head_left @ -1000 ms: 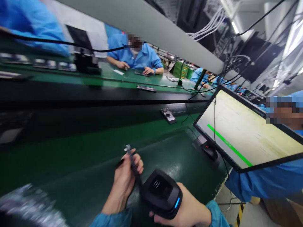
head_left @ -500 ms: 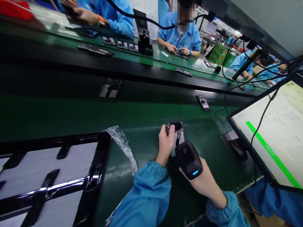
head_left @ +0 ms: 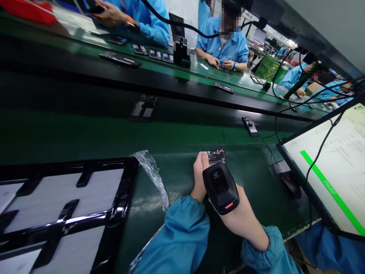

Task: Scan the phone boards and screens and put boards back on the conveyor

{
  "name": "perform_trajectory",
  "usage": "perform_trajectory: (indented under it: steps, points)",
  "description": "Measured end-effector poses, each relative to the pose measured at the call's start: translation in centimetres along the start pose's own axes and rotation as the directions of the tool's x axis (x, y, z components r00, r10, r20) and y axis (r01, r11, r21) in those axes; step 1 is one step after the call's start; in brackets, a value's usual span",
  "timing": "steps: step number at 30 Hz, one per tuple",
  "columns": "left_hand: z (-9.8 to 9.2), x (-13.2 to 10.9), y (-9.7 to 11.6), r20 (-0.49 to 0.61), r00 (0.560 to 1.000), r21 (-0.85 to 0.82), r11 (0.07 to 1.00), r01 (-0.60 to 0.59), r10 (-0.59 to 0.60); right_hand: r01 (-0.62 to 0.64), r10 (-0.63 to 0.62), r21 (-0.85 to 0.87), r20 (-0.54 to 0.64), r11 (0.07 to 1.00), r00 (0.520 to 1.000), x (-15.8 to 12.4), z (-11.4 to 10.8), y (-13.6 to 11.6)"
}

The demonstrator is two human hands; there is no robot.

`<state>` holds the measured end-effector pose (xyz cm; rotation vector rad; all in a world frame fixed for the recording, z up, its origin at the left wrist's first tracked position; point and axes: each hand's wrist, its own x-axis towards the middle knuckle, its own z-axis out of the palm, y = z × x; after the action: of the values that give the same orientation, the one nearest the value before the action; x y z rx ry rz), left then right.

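An opened phone point(head_left: 217, 156) with its circuit board bare is in my left hand point(head_left: 200, 171), the fingers closed on its left edge. My right hand point(head_left: 234, 213) is wrapped round a black handheld barcode scanner point(head_left: 220, 186), held right over the phone. A red light glows at the scanner's back end. The scanner's head covers the lower part of the phone and most of my right hand's fingers. Both hands are above the green table mat point(head_left: 182, 171).
A black compartment tray point(head_left: 129, 190) lies at left beside crumpled clear plastic point(head_left: 152, 175). At right stand a monitor point(head_left: 327, 182) showing PASS and a mouse point(head_left: 289, 184). Opened phones point(head_left: 250, 126) lie on the dark conveyor strip point(head_left: 182, 101). Across it, co-workers point(head_left: 224, 45) handle phones.
The scanner has shifted slightly left and up over the phone, hiding more of it. Its light has turned from blue to red. The phone on the belt has slid right.
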<state>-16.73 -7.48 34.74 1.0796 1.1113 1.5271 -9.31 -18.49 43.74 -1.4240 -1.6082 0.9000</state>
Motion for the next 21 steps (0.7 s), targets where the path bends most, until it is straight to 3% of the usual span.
perform_trajectory:
  steps: [7,13,21]
  points:
    - [-0.6,0.5,0.2,-0.020,0.999,-0.050,0.998,0.024,-0.025,-0.001,0.000,-0.044,-0.020,0.999,1.000,-0.3,-0.1,0.2]
    - [-0.9,0.7,0.5,-0.093,0.996,0.090,0.996,0.009,-0.001,0.031,-0.033,-0.045,-0.051,0.999,0.998,-0.5,-0.2,-0.1]
    - [-1.5,0.3,0.6,-0.143,0.985,0.183,0.981,-0.065,0.092,-0.026,0.026,-0.004,-0.033,1.000,0.999,-0.9,-0.2,0.3]
